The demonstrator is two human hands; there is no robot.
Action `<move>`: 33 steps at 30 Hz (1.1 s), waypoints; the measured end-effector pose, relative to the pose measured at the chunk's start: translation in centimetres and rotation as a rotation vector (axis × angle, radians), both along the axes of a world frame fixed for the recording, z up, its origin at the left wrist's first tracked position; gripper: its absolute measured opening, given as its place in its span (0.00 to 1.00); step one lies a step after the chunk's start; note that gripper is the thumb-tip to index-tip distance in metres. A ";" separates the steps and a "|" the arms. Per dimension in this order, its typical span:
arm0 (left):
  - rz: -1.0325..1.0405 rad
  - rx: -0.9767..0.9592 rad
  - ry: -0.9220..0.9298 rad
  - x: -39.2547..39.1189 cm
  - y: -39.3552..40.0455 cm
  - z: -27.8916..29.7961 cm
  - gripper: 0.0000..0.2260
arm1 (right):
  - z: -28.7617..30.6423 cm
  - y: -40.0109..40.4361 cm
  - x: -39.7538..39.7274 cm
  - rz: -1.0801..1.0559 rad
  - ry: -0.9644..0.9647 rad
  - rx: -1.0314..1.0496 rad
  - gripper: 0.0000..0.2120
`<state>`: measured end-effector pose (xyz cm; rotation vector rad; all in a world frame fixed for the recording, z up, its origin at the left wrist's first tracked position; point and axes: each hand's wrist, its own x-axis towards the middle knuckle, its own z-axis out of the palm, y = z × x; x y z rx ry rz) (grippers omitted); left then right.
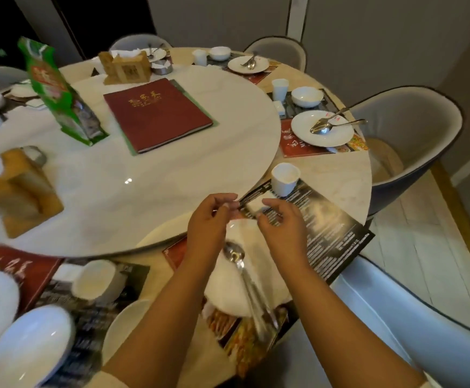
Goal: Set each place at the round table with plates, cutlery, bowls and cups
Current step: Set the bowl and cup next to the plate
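Observation:
My left hand (210, 219) and my right hand (280, 219) hover close together above the near place setting, fingers curled. Between them lies a small white packet (252, 204) on the dark placemat (331, 228); whether either hand grips it I cannot tell. Below my hands a white plate (228, 287) carries a metal spoon (235, 254) and another piece of cutlery. A white cup (284, 179) stands at the mat's far end. To the left a bowl (96, 278) lies tipped on the neighbouring mat.
A round turntable (144, 177) holds a red menu (158, 114), a green bag (57, 91) and wooden napkin holders (18, 191). Set places with plates, bowls and cups sit at the right (322, 128) and far side (247, 64). Grey chairs (407, 135) ring the table.

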<state>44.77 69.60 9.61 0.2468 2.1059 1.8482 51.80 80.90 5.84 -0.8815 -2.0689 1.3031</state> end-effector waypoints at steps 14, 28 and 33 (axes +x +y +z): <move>0.166 -0.502 0.125 6.1 -22.3 -5.4 0.17 | -2.7 -19.7 5.5 0.271 -0.382 -0.139 0.20; 0.165 -0.198 -0.130 7.0 -21.9 -3.8 0.17 | -1.0 -18.5 6.4 0.201 -0.305 -0.387 0.19; 0.154 -0.115 -0.123 6.1 -15.1 -2.5 0.11 | 0.9 -12.5 7.1 0.036 -0.271 -0.348 0.16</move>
